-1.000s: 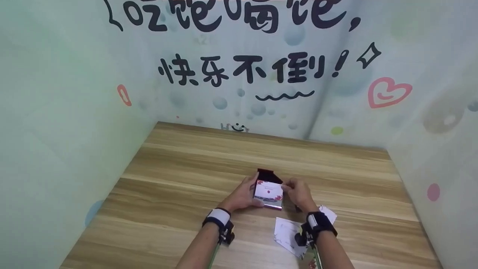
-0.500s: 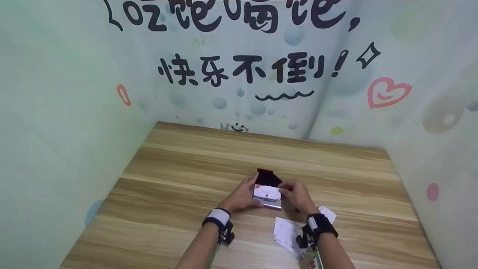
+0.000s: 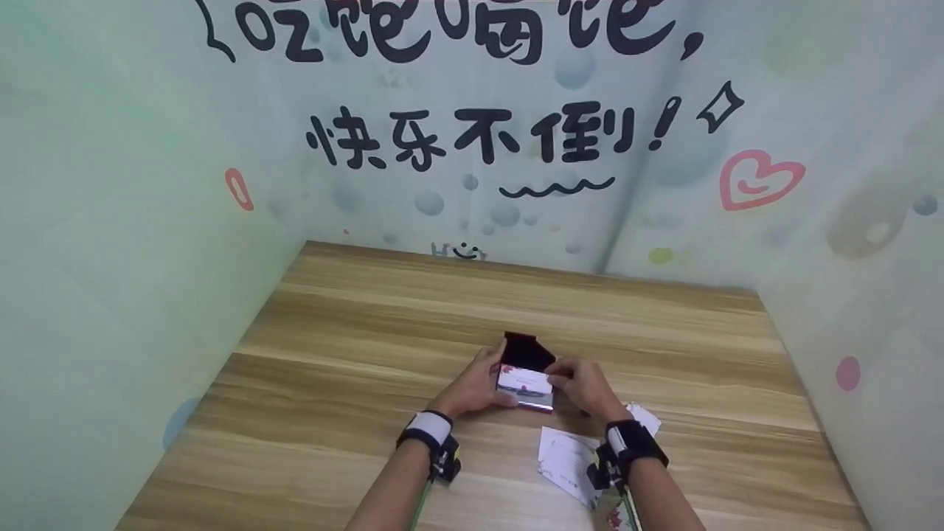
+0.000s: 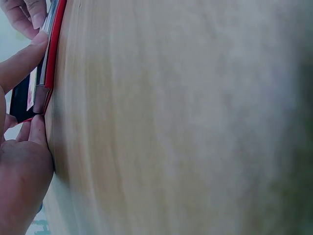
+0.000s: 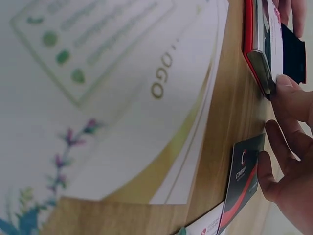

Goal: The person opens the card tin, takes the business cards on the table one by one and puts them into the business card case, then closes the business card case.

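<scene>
A business card case (image 3: 522, 351) with a dark inside, red outside and metal edge lies with its lid raised, near the middle of the table. My left hand (image 3: 472, 385) grips its left side, thumb along the near edge in the left wrist view. A white card (image 5: 276, 41) with pink-red flowers lies tilted at the case's opening. My right hand (image 3: 586, 385) pinches the card's right edge between thumb and finger. Below the right hand, a black card (image 5: 243, 164) with a red stripe rests on the table.
Near my right wrist lie a white card (image 3: 566, 459), another white card (image 3: 644, 419) and a flowered card (image 3: 616, 518). The wooden table (image 3: 354, 354) is bordered by printed walls (image 3: 413, 214) at the back and sides.
The flowered card's far edge has come lower toward the case, and the right hand has moved slightly left and nearer with it. The left hand keeps its hold on the case.
</scene>
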The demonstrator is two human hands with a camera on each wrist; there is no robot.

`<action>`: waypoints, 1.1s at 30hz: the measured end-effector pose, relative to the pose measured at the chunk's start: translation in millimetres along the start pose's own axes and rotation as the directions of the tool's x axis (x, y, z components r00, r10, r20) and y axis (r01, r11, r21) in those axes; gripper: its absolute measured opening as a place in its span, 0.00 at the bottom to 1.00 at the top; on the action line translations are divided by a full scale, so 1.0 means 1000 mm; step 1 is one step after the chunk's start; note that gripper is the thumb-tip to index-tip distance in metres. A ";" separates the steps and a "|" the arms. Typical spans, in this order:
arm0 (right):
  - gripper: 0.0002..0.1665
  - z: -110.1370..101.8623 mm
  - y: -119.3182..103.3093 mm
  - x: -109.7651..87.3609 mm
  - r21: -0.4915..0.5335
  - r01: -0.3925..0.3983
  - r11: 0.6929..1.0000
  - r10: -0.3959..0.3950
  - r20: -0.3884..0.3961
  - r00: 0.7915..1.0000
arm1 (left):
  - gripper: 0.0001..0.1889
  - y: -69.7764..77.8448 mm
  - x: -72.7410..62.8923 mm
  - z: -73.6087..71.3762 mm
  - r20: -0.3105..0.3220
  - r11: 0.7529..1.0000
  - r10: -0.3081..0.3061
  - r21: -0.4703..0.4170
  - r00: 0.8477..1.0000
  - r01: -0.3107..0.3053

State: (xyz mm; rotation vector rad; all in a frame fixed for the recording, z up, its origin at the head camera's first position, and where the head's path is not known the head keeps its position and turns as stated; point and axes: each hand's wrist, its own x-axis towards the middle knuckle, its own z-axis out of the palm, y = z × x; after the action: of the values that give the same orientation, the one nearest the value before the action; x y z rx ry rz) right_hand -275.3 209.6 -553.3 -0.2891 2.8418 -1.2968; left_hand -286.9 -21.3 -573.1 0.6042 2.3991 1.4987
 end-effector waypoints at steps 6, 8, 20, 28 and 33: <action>0.08 0.000 0.003 0.001 -0.013 0.072 0.997 -0.071 0.031 0.997 | 0.61 0.001 -0.002 -0.001 0.002 1.000 0.002 0.022 1.000 -0.002; 0.08 0.000 0.002 0.000 -0.010 0.065 0.998 -0.065 0.031 0.997 | 0.61 0.001 -0.002 -0.001 0.007 1.000 0.002 0.003 1.000 -0.002; 0.11 0.000 -0.004 0.000 -0.028 0.051 0.998 -0.050 0.033 0.998 | 0.61 0.001 -0.002 0.000 0.016 0.999 0.007 -0.032 1.000 -0.007; 0.11 0.000 -0.005 0.002 -0.061 0.084 0.995 -0.081 0.050 0.995 | 0.61 0.000 0.000 0.000 -0.002 1.000 -0.005 -0.028 1.000 0.005; 0.13 -0.001 -0.009 0.002 -0.168 0.164 0.972 -0.152 0.085 0.985 | 0.60 -0.001 0.000 0.001 0.006 0.996 0.029 -0.083 1.000 -0.029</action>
State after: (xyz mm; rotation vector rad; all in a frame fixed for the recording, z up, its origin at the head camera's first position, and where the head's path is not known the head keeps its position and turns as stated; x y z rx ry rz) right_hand -276.4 204.8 -545.7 -0.5632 2.9263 -1.0345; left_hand -287.1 -20.8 -574.2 0.6269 2.3195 1.5965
